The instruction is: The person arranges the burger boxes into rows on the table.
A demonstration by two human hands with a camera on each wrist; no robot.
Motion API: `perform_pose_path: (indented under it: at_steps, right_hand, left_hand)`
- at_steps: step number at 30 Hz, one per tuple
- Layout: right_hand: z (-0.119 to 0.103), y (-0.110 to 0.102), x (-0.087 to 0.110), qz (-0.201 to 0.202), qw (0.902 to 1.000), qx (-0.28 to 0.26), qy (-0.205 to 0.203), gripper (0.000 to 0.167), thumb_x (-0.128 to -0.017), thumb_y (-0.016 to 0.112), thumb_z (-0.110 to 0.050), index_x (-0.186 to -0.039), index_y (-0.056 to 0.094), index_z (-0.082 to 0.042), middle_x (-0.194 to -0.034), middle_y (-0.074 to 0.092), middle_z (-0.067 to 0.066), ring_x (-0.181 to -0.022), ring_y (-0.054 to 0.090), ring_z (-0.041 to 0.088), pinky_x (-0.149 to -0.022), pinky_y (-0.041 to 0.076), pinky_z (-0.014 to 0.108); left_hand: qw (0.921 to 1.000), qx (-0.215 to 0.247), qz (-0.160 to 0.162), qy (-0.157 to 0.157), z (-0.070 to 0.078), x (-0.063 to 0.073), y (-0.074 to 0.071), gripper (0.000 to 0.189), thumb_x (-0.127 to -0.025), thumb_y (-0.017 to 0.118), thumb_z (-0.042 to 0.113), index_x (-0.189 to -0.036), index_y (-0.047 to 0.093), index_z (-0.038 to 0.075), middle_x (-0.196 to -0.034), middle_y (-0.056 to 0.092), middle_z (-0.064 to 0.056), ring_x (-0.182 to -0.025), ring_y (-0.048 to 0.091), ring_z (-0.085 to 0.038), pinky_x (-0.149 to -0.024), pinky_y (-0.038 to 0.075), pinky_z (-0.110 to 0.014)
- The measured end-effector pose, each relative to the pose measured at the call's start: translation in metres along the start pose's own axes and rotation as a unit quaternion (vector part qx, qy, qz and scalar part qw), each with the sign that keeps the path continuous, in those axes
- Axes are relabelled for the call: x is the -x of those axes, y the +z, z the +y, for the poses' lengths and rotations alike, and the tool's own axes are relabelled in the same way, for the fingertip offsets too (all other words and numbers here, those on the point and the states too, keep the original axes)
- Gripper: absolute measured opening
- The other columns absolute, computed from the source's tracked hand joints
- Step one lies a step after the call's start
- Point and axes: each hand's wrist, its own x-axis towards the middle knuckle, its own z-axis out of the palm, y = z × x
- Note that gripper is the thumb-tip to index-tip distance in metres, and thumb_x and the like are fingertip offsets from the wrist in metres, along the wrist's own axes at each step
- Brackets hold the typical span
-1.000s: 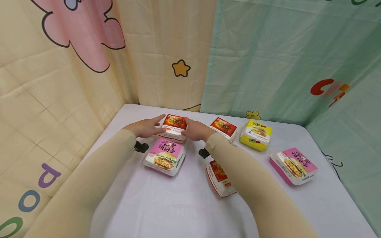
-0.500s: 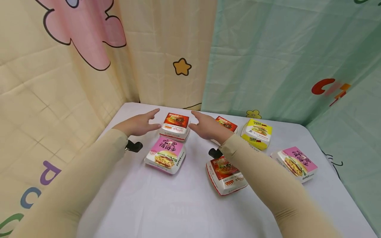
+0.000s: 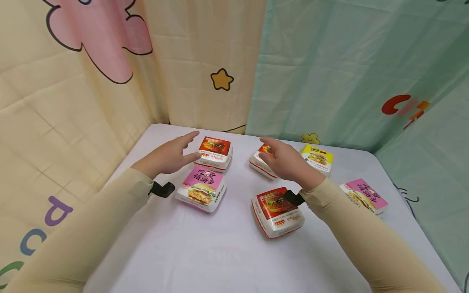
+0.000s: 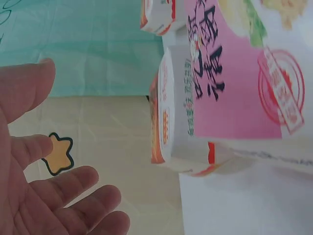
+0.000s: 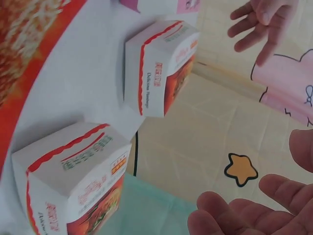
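Observation:
My left hand [image 3: 166, 156] hovers with spread, relaxed fingers at the left side of a red-and-white burger box [image 3: 214, 150] at the back left. In front of that box lies a pink-and-white burger box [image 3: 201, 189], large in the left wrist view. Over the back middle, my right hand [image 3: 287, 160] has loosely extended fingers and overlaps a second red-and-white burger box [image 3: 261, 160] in the head view. Both palms face each other and neither holds anything. A third red-and-white burger box [image 3: 276, 213] sits below my right wrist.
A yellow burger box [image 3: 318, 158] stands at the back right, partly behind my right hand. Farther right lies another pink burger box [image 3: 366, 195], partly covered by my right sleeve. Printed curtains [image 3: 205, 53] enclose the white table [image 3: 220, 252] at the back and sides.
Both hands have come away from the sides of the back-left red burger box. My right hand has moved well to the right, my left slightly left. The boxes stay in place.

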Motion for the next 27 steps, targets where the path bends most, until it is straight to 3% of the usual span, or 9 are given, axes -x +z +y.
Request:
perform_pose_path:
  at_steps: [6, 14, 20, 27]
  right_hand:
    - [0.029, 0.000, 0.012, 0.008, 0.9996, 0.003, 0.026, 0.060, -0.109, 0.057, -0.032, -0.163, 0.039, -0.015, -0.168, 0.040, 0.014, -0.148, 0.048, 0.039, -0.119, 0.042, 0.060]
    - [0.062, 0.002, 0.008, 0.015, 0.9965, 0.000, 0.082, 0.067, -0.108, 0.058, -0.037, -0.165, 0.034, -0.011, -0.163, 0.043, 0.023, -0.144, 0.049, 0.045, -0.113, 0.047, 0.063]
    - [0.079, 0.003, 0.000, 0.006, 0.9925, -0.013, 0.121, 0.074, -0.107, 0.060, -0.040, -0.166, 0.029, -0.011, -0.163, 0.043, 0.025, -0.147, 0.046, 0.045, -0.112, 0.048, 0.063]
    - [0.086, 0.005, -0.013, -0.002, 0.9935, -0.001, 0.114, 0.080, -0.105, 0.061, -0.044, -0.166, 0.027, -0.005, -0.163, 0.043, 0.024, -0.145, 0.048, 0.044, -0.115, 0.046, 0.061]
  left_hand:
    - [0.9991, 0.037, 0.017, 0.013, 0.024, 0.007, 0.007, 0.082, -0.103, 0.062, 0.050, -0.170, 0.021, 0.025, -0.168, 0.038, -0.017, -0.153, 0.041, -0.040, -0.122, 0.035, -0.065]
    - [0.9938, 0.106, 0.023, 0.024, 0.059, -0.004, 0.014, 0.077, -0.105, 0.058, 0.051, -0.168, 0.026, 0.023, -0.169, 0.040, -0.011, -0.155, 0.039, -0.035, -0.126, 0.031, -0.060]
    - [0.9916, 0.123, 0.024, 0.032, 0.087, -0.025, 0.019, 0.076, -0.105, 0.057, 0.052, -0.167, 0.028, 0.020, -0.168, 0.040, -0.012, -0.154, 0.041, -0.033, -0.126, 0.033, -0.056]
    - [0.9876, 0.156, -0.001, 0.017, 0.121, -0.065, 0.036, 0.076, -0.105, 0.055, 0.053, -0.168, 0.028, 0.020, -0.168, 0.041, -0.011, -0.155, 0.040, -0.033, -0.126, 0.035, -0.053]
